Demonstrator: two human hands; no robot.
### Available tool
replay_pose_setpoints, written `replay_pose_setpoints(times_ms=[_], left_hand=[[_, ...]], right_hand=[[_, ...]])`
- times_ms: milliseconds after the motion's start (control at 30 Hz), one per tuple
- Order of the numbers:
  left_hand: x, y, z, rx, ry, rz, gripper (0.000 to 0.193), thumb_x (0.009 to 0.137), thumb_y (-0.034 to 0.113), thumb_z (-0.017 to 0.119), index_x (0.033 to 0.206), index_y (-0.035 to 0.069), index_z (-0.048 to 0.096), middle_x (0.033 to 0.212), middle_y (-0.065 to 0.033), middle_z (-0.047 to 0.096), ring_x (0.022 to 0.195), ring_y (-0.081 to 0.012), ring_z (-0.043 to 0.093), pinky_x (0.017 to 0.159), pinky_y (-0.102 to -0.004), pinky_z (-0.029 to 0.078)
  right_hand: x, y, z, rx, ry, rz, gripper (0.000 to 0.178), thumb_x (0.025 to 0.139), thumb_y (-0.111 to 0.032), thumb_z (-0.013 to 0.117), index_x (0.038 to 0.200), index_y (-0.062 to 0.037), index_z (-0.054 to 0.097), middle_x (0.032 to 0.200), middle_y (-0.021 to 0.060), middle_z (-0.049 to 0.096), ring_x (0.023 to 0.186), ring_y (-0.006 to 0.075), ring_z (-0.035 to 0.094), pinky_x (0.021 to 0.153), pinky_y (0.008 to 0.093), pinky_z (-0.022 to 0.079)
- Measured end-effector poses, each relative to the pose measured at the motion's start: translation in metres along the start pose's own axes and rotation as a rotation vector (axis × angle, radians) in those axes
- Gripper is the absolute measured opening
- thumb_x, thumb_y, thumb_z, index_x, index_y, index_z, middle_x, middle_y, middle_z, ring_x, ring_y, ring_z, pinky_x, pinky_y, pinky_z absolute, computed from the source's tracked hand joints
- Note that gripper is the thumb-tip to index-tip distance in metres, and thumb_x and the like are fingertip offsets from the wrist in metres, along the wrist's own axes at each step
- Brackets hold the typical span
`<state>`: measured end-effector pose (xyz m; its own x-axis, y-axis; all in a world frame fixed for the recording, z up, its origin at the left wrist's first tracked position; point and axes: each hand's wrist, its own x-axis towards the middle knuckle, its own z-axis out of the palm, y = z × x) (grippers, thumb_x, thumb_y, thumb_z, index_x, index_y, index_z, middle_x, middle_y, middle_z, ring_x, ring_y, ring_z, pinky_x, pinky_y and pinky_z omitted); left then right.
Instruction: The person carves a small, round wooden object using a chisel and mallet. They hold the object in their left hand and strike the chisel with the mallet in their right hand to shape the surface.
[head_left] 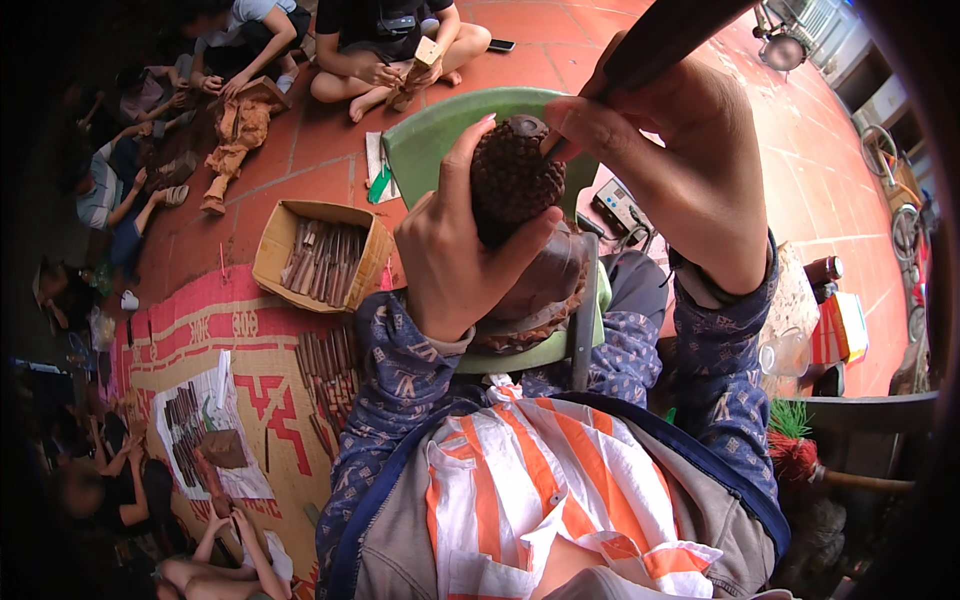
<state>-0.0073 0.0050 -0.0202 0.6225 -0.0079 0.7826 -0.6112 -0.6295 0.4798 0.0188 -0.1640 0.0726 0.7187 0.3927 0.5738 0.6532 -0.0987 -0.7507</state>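
Observation:
A dark brown carved wooden figure (517, 178) stands in front of me, with rows of small round knobs over its upper part and a smoother, broader part below. Wrapped about its knobbed top is my left hand (450, 245), thumb on the near side and index finger along the left. My right hand (680, 160) is closed around a dark, long-handled tool (660, 45), which slants down from the upper right. The tool's end meets the right side of the knobs; the exact tip is hard to make out. Under the figure is a green plastic chair (425, 140).
A cardboard box (370, 262) of wooden-handled chisels sits to the left, above a patterned mat (290, 400) bearing more tools. Right of the chair lies a small control box (622, 205) with cables. Several people work at the left; one holds a wooden block (425, 55).

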Motion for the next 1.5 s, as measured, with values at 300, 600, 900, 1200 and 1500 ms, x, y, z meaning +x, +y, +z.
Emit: replay_pose_setpoints(times_ms=[300,600,900,1200,1500], left_hand=[[0.002,0.003,-0.002,-0.045,-0.027,-0.035,0.074,0.078,0.04,0.076,0.132,0.003,0.042,0.092,-0.0178,0.067,0.079,-0.0361,0.069,0.066,-0.0407,0.054],[-0.002,0.0,-0.003,-0.057,-0.068,-0.089,0.077,0.078,0.045,0.074,0.134,0.003,0.041,0.103,-0.0198,0.065,0.086,-0.0361,0.069,0.07,-0.0409,0.055],[0.0,0.001,-0.003,-0.084,-0.063,-0.066,0.077,0.077,0.04,0.077,0.135,0.003,0.041,0.102,-0.0201,0.065,0.086,-0.0356,0.069,0.071,-0.0409,0.055],[0.001,-0.001,-0.002,-0.039,-0.032,-0.007,0.075,0.078,0.038,0.076,0.134,0.002,0.041,0.095,-0.0186,0.066,0.081,-0.0345,0.069,0.068,-0.0399,0.055],[0.001,0.001,-0.003,-0.018,-0.054,-0.053,0.075,0.079,0.041,0.075,0.134,0.003,0.042,0.093,-0.0189,0.066,0.08,-0.0347,0.069,0.066,-0.0402,0.054]], right_hand=[[0.014,0.039,-0.025,0.484,-0.262,-0.145,0.016,0.092,-0.012,0.061,0.086,-0.002,0.05,0.085,0.017,0.067,0.086,0.0249,0.068,0.075,0.0331,0.055],[-0.014,0.025,-0.021,0.483,0.13,0.079,0.017,0.094,-0.014,0.058,0.09,0.0014,0.052,0.081,0.0145,0.067,0.078,0.0246,0.071,0.07,0.0323,0.06],[-0.007,0.01,-0.004,0.349,0.029,0.056,0.01,0.093,-0.004,0.057,0.09,0.0041,0.052,0.08,0.0111,0.061,0.081,0.0237,0.069,0.071,0.0338,0.059],[0.004,-0.003,-0.004,0.157,-0.05,-0.005,0.009,0.09,-0.001,0.061,0.091,0.0067,0.056,0.079,0.0067,0.058,0.076,0.0191,0.067,0.067,0.0296,0.055],[0.01,0.01,-0.012,0.199,-0.153,0.0,0.013,0.089,-0.004,0.065,0.089,0.0048,0.055,0.082,0.0105,0.063,0.079,0.0197,0.068,0.069,0.0298,0.053]])
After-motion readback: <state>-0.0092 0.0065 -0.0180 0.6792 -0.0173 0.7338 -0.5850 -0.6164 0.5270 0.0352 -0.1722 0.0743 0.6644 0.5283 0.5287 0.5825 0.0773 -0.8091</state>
